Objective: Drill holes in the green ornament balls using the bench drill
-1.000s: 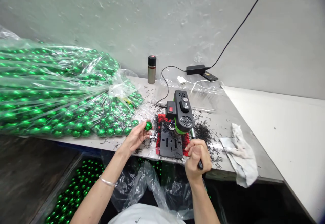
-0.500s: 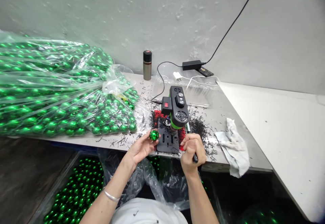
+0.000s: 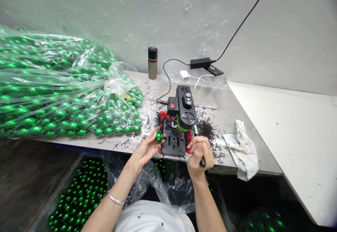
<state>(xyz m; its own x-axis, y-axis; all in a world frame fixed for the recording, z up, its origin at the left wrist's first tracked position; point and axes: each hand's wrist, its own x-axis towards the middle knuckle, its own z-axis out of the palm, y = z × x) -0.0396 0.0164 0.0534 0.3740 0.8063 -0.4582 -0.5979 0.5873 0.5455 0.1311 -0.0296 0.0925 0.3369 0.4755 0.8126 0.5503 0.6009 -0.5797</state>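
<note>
Between the fingertips of my left hand [image 3: 146,148] is a shiny green ball [image 3: 159,136] with dark marks on it, held just left of the machine's base plate. My right hand [image 3: 200,154] is wrapped round the black lever handle [image 3: 202,162] at the machine's right side. The small black and green machine [image 3: 185,105] stands on the table, with a red switch on its left and a slotted black plate [image 3: 173,140] at its front. Red material shows on both sides of that plate.
A big clear bag of green balls [image 3: 65,95] fills the table's left. Behind stand a bottle [image 3: 152,63] and a power adapter [image 3: 200,63]. Black scraps [image 3: 206,130] surround the machine. A white cloth [image 3: 243,149] hangs over the front edge. Below is a bin of green balls [image 3: 79,193].
The view has shifted slightly, so the table and bag sit a little higher. The green ball has turned a little in my left fingers. My right hand keeps its grip on the lever.
</note>
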